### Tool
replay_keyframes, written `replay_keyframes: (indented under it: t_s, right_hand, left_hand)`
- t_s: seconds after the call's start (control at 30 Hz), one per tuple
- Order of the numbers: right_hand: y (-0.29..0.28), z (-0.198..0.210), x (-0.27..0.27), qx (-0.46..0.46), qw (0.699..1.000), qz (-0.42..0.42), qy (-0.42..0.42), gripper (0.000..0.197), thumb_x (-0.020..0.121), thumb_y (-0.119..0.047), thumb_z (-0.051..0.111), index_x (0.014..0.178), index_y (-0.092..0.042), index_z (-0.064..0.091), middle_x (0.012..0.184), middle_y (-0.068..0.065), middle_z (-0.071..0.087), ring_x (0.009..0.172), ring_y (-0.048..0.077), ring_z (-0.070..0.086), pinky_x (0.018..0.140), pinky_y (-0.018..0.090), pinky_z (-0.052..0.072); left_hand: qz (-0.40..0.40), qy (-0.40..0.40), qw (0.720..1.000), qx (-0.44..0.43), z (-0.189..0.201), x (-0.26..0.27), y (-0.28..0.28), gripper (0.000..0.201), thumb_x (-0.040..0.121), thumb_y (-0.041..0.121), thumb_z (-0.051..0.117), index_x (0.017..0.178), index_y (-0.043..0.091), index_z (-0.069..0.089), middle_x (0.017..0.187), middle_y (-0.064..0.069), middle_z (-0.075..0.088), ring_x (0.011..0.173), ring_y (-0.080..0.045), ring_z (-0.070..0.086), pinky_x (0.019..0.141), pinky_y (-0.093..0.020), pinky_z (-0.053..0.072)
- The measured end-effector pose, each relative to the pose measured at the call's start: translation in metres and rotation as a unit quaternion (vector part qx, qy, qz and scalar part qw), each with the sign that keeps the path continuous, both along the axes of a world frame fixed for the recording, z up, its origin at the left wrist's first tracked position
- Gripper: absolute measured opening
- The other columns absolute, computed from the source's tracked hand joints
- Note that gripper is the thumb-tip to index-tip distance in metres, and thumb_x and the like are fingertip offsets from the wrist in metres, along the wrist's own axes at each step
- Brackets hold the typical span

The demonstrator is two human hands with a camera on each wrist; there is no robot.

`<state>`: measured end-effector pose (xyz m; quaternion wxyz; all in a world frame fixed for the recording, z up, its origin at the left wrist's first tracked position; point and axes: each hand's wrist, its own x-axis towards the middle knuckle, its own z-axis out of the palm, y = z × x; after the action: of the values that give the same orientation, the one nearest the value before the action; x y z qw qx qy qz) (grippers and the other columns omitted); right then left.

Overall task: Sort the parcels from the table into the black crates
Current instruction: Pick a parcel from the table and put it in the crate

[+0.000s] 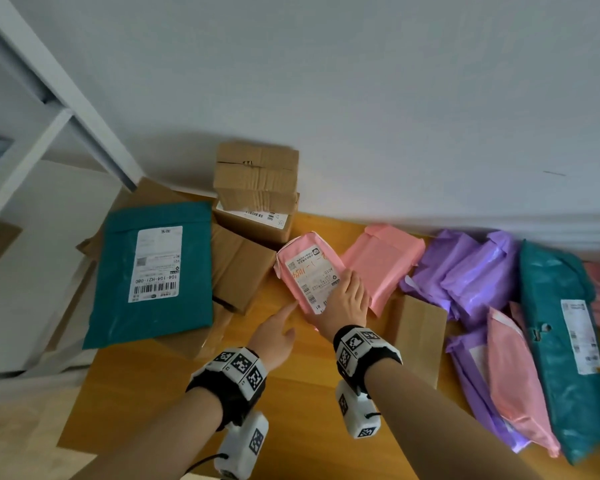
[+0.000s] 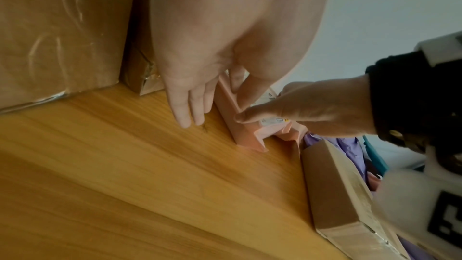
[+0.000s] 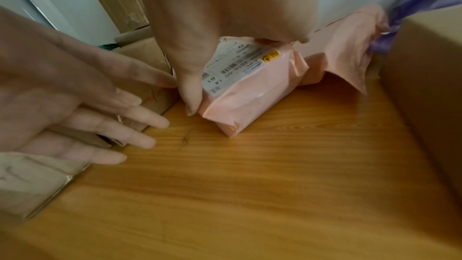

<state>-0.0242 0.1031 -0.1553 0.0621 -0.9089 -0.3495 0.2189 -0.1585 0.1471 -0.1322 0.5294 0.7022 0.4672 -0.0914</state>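
A pink parcel [image 1: 307, 271] with a white shipping label lies on the wooden table [image 1: 291, 403] in the middle of the head view. My right hand [image 1: 345, 299] grips it from above: the thumb [image 3: 190, 90] runs down its left side and the fingers reach over its top. The parcel [image 3: 250, 96] still touches the table. My left hand [image 1: 281, 323] is flat with straight fingers [image 2: 190, 112] just left of the parcel [image 2: 237, 131], its thumb lying against the parcel's edge. No black crate is in view.
Left of the parcel lie a teal mailer [image 1: 153, 271] and brown cardboard boxes [image 1: 253, 188]. Another pink mailer [image 1: 385, 261], a flat box [image 1: 420, 337], purple mailers [image 1: 465, 271] and a long teal mailer [image 1: 561, 341] crowd the right. A wall stands behind, a white shelf frame [image 1: 49, 109] at left.
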Motion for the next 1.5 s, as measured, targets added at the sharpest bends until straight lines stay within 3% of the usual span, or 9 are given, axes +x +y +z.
replay_keyframes:
  t_s: [0.2, 0.43, 0.6, 0.97, 1.07, 1.13, 1.23, 1.33, 1.5]
  right_hand:
    - [0.007, -0.002, -0.007, -0.013, 0.999, -0.006, -0.032, 0.109, 0.077, -0.038, 0.071, 0.148, 0.0, -0.001, 0.148, 0.015, 0.025, 0.142, 0.03, 0.02, 0.119, 0.042, 0.011]
    - [0.002, -0.003, -0.01, 0.001, 0.999, -0.016, -0.034, 0.099, 0.076, -0.032, 0.073, 0.146, -0.001, 0.009, 0.139, 0.011, 0.034, 0.134, 0.028, 0.031, 0.117, 0.039, 0.018]
    - [-0.012, 0.008, -0.004, 0.011, 0.999, 0.024, -0.034, 0.1, 0.075, -0.031, 0.074, 0.146, -0.003, 0.01, 0.14, 0.01, 0.033, 0.134, 0.028, 0.03, 0.117, 0.041, 0.02]
    - [-0.05, 0.052, 0.017, 0.048, 0.986, 0.13, -0.091, 0.092, 0.079, -0.01, 0.068, 0.148, -0.007, 0.007, 0.147, 0.008, 0.025, 0.142, 0.024, 0.018, 0.12, 0.043, 0.011]
    - [-0.064, 0.063, 0.019, 0.063, 0.978, 0.168, -0.108, 0.088, 0.084, -0.006, 0.062, 0.15, -0.008, 0.005, 0.153, 0.008, 0.018, 0.146, 0.024, 0.009, 0.12, 0.042, 0.006]
    - [-0.073, 0.07, 0.018, 0.074, 0.97, 0.194, -0.125, 0.088, 0.085, -0.004, 0.061, 0.151, -0.009, 0.004, 0.155, 0.008, 0.016, 0.146, 0.025, 0.007, 0.12, 0.041, 0.005]
    - [-0.087, 0.079, 0.015, 0.102, 0.951, 0.246, -0.157, 0.091, 0.078, -0.002, 0.068, 0.151, -0.006, 0.014, 0.152, 0.011, 0.028, 0.144, 0.029, 0.019, 0.118, 0.044, 0.014]
    - [-0.101, 0.085, 0.011, 0.132, 0.922, 0.298, -0.208, 0.101, 0.052, -0.007, 0.086, 0.141, -0.004, 0.038, 0.135, 0.011, 0.052, 0.13, 0.03, 0.046, 0.107, 0.045, 0.036]
    - [-0.125, 0.098, 0.003, 0.165, 0.882, 0.357, -0.261, 0.11, 0.041, -0.015, 0.09, 0.138, -0.007, 0.04, 0.13, 0.008, 0.053, 0.125, 0.028, 0.049, 0.105, 0.044, 0.038]
  left_hand:
    - [-0.005, 0.005, 1.0, -0.013, -0.005, -0.009, 0.003, 0.055, 0.099, 0.013, 0.043, 0.148, 0.031, 0.024, 0.151, 0.001, 0.034, 0.126, -0.016, 0.047, 0.094, -0.025, 0.047]
    - [-0.003, -0.018, 1.0, 0.008, -0.006, -0.011, 0.013, 0.057, 0.098, 0.009, 0.044, 0.147, 0.032, 0.025, 0.145, -0.004, 0.042, 0.11, -0.015, 0.055, 0.084, -0.026, 0.051]
    - [0.045, -0.028, 0.998, 0.044, -0.001, -0.007, 0.021, 0.056, 0.095, 0.004, 0.046, 0.144, 0.026, 0.03, 0.144, -0.004, 0.043, 0.128, -0.019, 0.046, 0.098, -0.032, 0.044]
    - [0.006, -0.042, 0.968, 0.248, 0.036, 0.011, 0.012, 0.038, 0.093, 0.02, 0.055, 0.13, 0.021, 0.046, 0.132, 0.003, 0.05, 0.119, -0.017, 0.052, 0.094, -0.031, 0.047]
    - [-0.047, -0.064, 0.954, 0.289, 0.042, 0.015, 0.009, 0.036, 0.09, 0.026, 0.059, 0.123, 0.029, 0.046, 0.126, 0.007, 0.051, 0.108, -0.011, 0.056, 0.082, -0.031, 0.056]
    - [-0.084, -0.062, 0.949, 0.298, 0.052, 0.019, 0.006, 0.047, 0.089, 0.023, 0.059, 0.131, 0.031, 0.041, 0.14, 0.006, 0.039, 0.123, -0.015, 0.047, 0.089, -0.035, 0.054]
    - [-0.136, -0.029, 0.937, 0.32, 0.07, 0.024, 0.004, 0.058, 0.09, 0.028, 0.06, 0.142, 0.028, 0.035, 0.158, -0.001, 0.013, 0.144, -0.023, 0.02, 0.111, -0.045, 0.034]
    - [-0.203, 0.004, 0.918, 0.34, 0.091, 0.023, 0.002, 0.06, 0.09, 0.036, 0.058, 0.144, 0.026, 0.034, 0.158, -0.003, 0.016, 0.144, -0.023, 0.018, 0.116, -0.047, 0.023]
    - [-0.247, 0.003, 0.938, 0.245, 0.111, 0.012, -0.008, 0.056, 0.088, 0.032, 0.063, 0.139, 0.022, 0.042, 0.135, -0.002, 0.054, 0.116, -0.017, 0.056, 0.094, -0.034, 0.05]
